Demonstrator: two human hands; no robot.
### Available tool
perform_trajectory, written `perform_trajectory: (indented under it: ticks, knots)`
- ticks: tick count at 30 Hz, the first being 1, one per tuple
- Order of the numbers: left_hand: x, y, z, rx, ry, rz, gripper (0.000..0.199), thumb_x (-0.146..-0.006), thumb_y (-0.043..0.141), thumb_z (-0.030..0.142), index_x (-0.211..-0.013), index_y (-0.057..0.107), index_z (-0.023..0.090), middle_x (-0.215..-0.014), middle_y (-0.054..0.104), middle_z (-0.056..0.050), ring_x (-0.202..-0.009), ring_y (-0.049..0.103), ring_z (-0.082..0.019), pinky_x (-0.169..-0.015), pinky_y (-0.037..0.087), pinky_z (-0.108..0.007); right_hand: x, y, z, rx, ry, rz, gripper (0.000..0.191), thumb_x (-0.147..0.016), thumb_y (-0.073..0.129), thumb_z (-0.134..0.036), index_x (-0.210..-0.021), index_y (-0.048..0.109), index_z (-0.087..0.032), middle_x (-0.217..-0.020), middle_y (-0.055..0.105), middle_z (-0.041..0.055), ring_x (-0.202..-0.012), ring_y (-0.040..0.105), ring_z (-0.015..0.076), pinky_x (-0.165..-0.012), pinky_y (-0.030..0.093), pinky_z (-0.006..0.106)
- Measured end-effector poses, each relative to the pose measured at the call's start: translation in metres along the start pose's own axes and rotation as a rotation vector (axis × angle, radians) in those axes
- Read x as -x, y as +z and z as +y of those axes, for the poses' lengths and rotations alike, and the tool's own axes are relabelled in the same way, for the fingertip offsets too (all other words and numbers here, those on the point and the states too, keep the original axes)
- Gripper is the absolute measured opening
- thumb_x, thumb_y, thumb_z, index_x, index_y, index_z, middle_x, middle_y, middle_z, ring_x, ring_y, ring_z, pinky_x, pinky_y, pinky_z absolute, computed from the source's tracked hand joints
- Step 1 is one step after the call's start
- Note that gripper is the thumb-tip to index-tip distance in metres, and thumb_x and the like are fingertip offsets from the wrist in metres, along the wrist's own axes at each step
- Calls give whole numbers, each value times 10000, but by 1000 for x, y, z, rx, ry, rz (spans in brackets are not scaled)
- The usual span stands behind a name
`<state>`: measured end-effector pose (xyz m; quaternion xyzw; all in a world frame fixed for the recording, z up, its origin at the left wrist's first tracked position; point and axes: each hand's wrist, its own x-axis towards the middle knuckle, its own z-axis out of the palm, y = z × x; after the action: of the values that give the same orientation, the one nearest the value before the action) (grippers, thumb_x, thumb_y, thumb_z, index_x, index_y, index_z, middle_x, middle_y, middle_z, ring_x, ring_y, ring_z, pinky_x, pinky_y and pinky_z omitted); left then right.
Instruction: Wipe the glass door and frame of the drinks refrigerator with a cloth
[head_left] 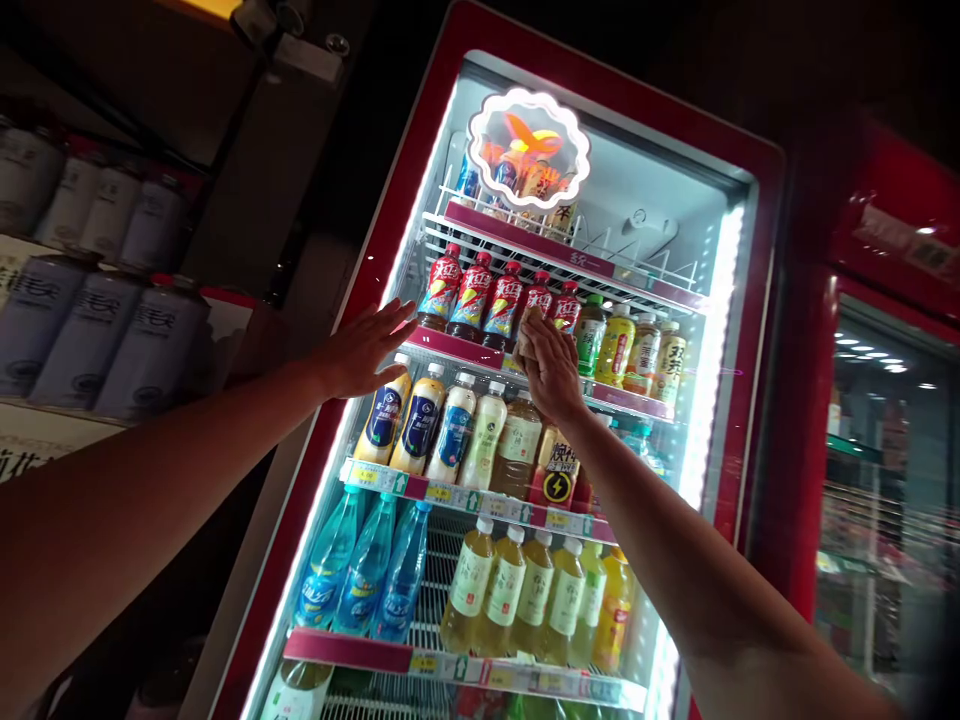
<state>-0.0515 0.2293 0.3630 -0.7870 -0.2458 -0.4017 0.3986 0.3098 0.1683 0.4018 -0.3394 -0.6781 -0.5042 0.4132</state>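
Observation:
A tall red-framed drinks fridge (pixel 763 200) with a lit glass door (pixel 675 235) stands tilted in view. My left hand (pixel 367 350) is open, its fingers spread against the left side of the door, and it holds nothing. Against the middle of the glass, my right hand (pixel 553 370) presses what looks like a small tan cloth (pixel 526 342), mostly hidden under the fingers. Behind the glass near that hand are red-labelled bottles (pixel 504 300) and a green-capped bottle (pixel 592 335).
Lower shelves hold several blue bottles (pixel 365 570) and pale-yellow tea bottles (pixel 504 590). A scalloped light sign (pixel 529 150) glows at the door's top. Bottle-shaped packs (pixel 105 335) line shelving at left; another red fridge (pixel 892 250) stands at right.

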Motion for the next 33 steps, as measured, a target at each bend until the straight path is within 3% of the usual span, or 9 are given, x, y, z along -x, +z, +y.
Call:
perform_trajectory:
  ticks: [7,11,14,18,22,29,33]
  knots:
    - [2,-3,8,21,-40,-19,683,-1044,355,504,-1631,259,170,-1742,147,-97,-1624,129,-295,-1316,179,-529,10,7,-13,-7,-2,21,503,-1046,419,-331,-1545,471,-311,-1592,534,40,-1524,421,268,-1259,315,546]
    - [2,-5,10,22,-38,-34,700,-1047,302,548,-1609,282,130,-1737,158,-117,-1622,133,-305,-1315,190,-543,-4,7,-15,-12,-20,-5,504,-1049,398,-329,-1548,465,-313,-1606,517,34,-1516,430,255,-1263,316,525]
    - [2,-6,11,10,-59,-18,691,-1043,334,538,-1608,277,143,-1743,135,-117,-1628,90,-312,-1321,141,-574,-16,10,-19,-13,-3,13,505,-1049,385,-325,-1546,467,-301,-1601,522,46,-1521,420,255,-1268,306,523]
    - [3,-11,14,-18,-208,-12,782,-1003,462,522,-1615,228,95,-1743,31,-170,-1625,-9,-346,-1322,80,-598,-14,17,-29,1,12,53,495,-1049,391,-329,-1534,482,-290,-1582,544,60,-1522,424,251,-1259,312,519]
    - [2,-13,17,-26,-265,-64,825,-976,503,508,-1615,228,64,-1736,36,-195,-1625,9,-342,-1326,88,-567,-8,18,-36,13,-9,45,486,-1051,393,-340,-1519,505,-270,-1573,555,72,-1504,450,248,-1246,325,508]
    - [-1,-15,21,-44,-283,-60,804,-971,494,480,-1617,247,71,-1737,53,-188,-1628,12,-318,-1327,71,-536,-27,22,-39,33,29,48,485,-1031,385,-284,-1489,533,-226,-1558,568,87,-1492,456,264,-1239,329,517]
    - [-2,-18,25,-51,-306,-60,775,-979,498,469,-1602,283,62,-1735,95,-195,-1627,58,-326,-1323,98,-525,-25,26,-48,34,21,44,485,-1037,398,-304,-1499,526,-225,-1563,562,91,-1498,447,274,-1246,323,519]
